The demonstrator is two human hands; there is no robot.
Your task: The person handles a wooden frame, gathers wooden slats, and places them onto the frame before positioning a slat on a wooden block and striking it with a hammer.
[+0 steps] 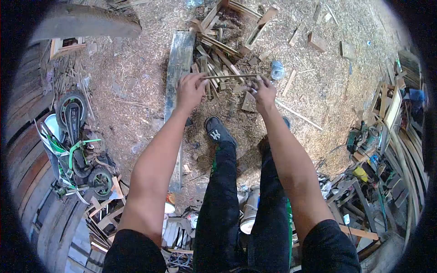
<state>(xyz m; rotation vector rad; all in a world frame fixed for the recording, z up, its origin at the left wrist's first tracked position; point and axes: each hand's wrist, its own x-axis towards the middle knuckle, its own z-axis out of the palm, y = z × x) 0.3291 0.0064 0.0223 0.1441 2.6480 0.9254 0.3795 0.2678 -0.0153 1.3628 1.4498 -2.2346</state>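
Note:
A thin wooden strip [230, 77] spans the gap between my two hands, roughly level across the view. My left hand [191, 90] is closed round its left end, above a long weathered plank [180, 54]. At the other end, my right hand [262, 92] pinches the strip between thumb and fingers. Below and beyond the strip lies a heap of wood offcuts [218, 52], partly hidden by my hands and the strip. A clear plastic bottle or wrap [277, 70] lies on the ground just past my right hand.
Wood shavings [318, 109] cover the ground, with loose blocks [317, 42] scattered at the far right. A small green and black bike [75, 154] stands at the left. Cluttered scraps and tools [364, 141] line the right side. A white bucket [249, 211] sits between my legs.

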